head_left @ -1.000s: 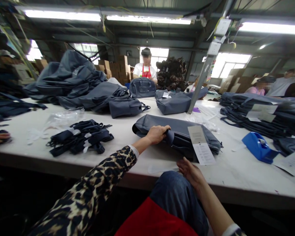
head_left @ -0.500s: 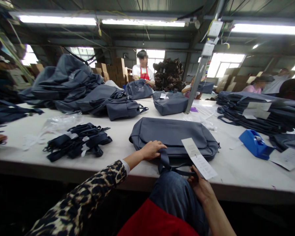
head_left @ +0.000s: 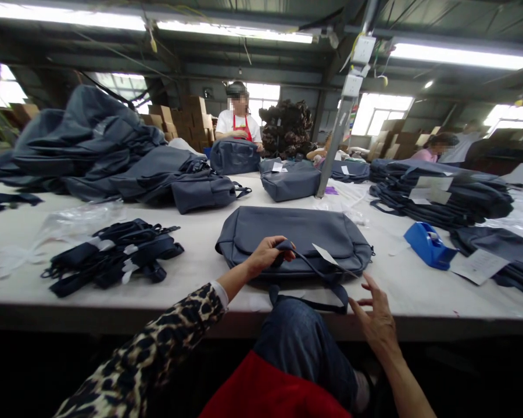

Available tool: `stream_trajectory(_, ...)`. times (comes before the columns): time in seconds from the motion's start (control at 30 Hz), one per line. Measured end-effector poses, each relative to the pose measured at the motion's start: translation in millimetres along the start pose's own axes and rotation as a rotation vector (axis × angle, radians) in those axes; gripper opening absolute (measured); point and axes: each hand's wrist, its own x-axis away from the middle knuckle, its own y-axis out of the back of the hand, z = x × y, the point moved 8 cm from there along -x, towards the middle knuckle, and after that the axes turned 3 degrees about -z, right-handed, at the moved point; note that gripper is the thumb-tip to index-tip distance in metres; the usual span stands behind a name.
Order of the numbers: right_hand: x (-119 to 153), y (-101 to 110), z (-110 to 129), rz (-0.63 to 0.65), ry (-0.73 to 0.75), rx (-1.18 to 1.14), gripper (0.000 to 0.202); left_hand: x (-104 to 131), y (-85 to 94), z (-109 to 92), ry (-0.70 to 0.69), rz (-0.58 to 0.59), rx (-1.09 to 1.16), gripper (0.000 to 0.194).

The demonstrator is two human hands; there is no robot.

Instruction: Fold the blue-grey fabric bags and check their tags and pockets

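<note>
A dark blue-grey bag (head_left: 292, 229) lies on the white table in front of me, its straps hanging toward the front edge. My left hand (head_left: 270, 254) is closed around one strap (head_left: 307, 264), lifting it above the bag's near side. Fingers apart, my right hand (head_left: 375, 313) is at the table edge, right of the lower strap loop (head_left: 342, 296), holding nothing that I can see. A white paper tag (head_left: 325, 254), seen nearly edge-on, stands against the bag's front between my two hands.
Bundled dark straps (head_left: 113, 255) lie at the left, before a large bag heap (head_left: 91, 139). A blue tape dispenser (head_left: 429, 245) and stacked bags (head_left: 440, 188) are on the right. A metal post (head_left: 337, 139) rises behind. Across the table, a person in a red apron (head_left: 240, 125) handles a bag.
My left hand has raised the strap off the bag's front. My right hand has opened and moved right, away from the tag and strap. The tag has tilted. The view has shifted right.
</note>
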Motion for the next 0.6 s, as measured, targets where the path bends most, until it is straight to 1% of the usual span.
stream_trajectory(0.03,-5,-1,9,0.004,0.076,0.041,0.072,1,0.2,1,0.017,0.008,0.013,0.029)
stream_trajectory(0.07,-11,-2,15,0.011,0.121,0.061,0.065,2,-0.2,2,0.035,0.025,0.024,0.030)
stream_trajectory(0.1,-17,-4,20,0.027,0.140,0.062,0.060,4,-2.0,2,0.052,0.064,0.020,0.032)
stream_trajectory(0.13,-23,-8,24,0.059,0.139,0.045,0.056,7,-5.6,2,0.068,0.131,-0.004,0.033)
stream_trajectory(0.2,-35,-19,26,0.166,0.073,-0.069,0.048,16,-16.9,2,0.092,0.334,-0.109,0.039)
stream_trajectory(0.27,-43,-31,23,0.264,-0.036,-0.222,0.039,30,-27.9,5,0.124,0.566,-0.244,0.053)
stream_trajectory(0.3,-47,-35,21,0.276,-0.089,-0.287,0.038,36,-31.2,7,0.147,0.656,-0.291,0.061)
stream_trajectory(0.33,-50,-37,18,0.262,-0.134,-0.335,0.040,40,-33.2,10,0.178,0.715,-0.304,0.068)
stream_trajectory(0.37,-53,-38,15,0.231,-0.167,-0.370,0.044,42,-34.6,12,0.208,0.742,-0.288,0.072)
stream_trajectory(0.4,-56,-38,12,0.193,-0.194,-0.399,0.049,41,-35.8,15,0.235,0.736,-0.248,0.071)
stream_trajectory(0.43,-59,-38,8,0.157,-0.225,-0.436,0.053,36,-36.2,18,0.258,0.683,-0.187,0.065)
stream_trajectory(0.5,-61,-38,3,0.100,-0.282,-0.509,0.058,21,-36.8,27,0.302,0.498,-0.057,0.047)
stream_trajectory(0.53,-61,-39,1,0.084,-0.306,-0.539,0.059,12,-38.6,33,0.321,0.400,-0.010,0.041)
stream_trajectory(0.57,-60,-40,0,0.073,-0.327,-0.564,0.060,4,-42.9,41,0.343,0.321,0.022,0.039)
stream_trajectory(0.6,-59,-42,-2,0.066,-0.346,-0.582,0.060,-3,-50.2,48,0.367,0.272,0.044,0.038)
